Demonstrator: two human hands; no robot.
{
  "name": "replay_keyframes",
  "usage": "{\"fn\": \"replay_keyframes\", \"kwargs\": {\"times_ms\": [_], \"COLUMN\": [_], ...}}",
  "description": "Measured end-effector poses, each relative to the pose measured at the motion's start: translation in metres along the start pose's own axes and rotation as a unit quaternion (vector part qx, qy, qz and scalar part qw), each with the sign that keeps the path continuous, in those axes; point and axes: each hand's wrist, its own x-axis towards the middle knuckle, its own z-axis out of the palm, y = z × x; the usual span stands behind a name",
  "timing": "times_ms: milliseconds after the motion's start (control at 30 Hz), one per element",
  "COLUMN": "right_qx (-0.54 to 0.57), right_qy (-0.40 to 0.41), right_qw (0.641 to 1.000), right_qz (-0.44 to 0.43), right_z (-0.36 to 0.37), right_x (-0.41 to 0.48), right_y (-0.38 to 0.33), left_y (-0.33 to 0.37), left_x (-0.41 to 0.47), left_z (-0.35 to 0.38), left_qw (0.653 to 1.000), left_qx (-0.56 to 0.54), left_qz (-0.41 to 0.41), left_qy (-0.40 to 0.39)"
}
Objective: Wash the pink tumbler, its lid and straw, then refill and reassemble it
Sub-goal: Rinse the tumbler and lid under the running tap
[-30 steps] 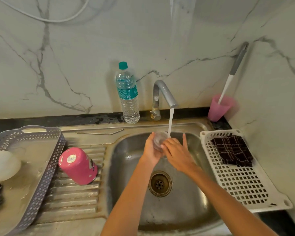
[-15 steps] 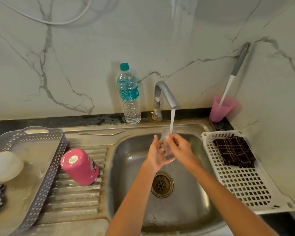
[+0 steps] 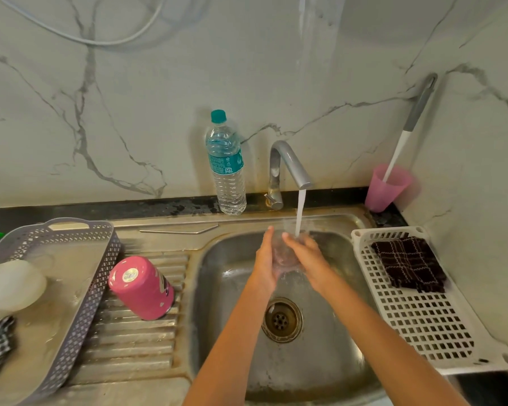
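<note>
Though blurred, lid (image 3: 285,254) between fingers (image 3: 268,240) (wet)

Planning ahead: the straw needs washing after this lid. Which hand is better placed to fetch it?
Probably the left hand. The straw lies on the sink's back ledge, off to the left, nearer that hand; the right hand would cross over. Both hands are on the lid.
</note>
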Motion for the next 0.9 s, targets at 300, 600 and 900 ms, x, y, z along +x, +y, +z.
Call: {"fn": "replay_keyframes", "kwargs": {"times_ms": [300, 600, 900], "right_qx": [-0.173, -0.28, -0.371], "right_qy": [0.031, -0.045, -0.044], "right_qw": [0.982, 0.949, 0.899], "right_qz": [-0.07, -0.139, -0.228], "right_z": [0.0, -0.02, 0.024], "right_x": [-0.008, -0.028, -0.041], "right_y": [-0.004, 0.018, 0.015], "left_y": [-0.002, 0.004, 0.006], "left_x": [0.001, -0.016, -0.054], "left_z": [0.007, 0.0, -0.046], "left_qw": [0.997, 0.995, 0.996], "left_qx": [0.044, 0.085, -0.045], "left_qz": [-0.007, -0.02, -0.021], "left_qy": [0.068, 0.038, 0.078]}}
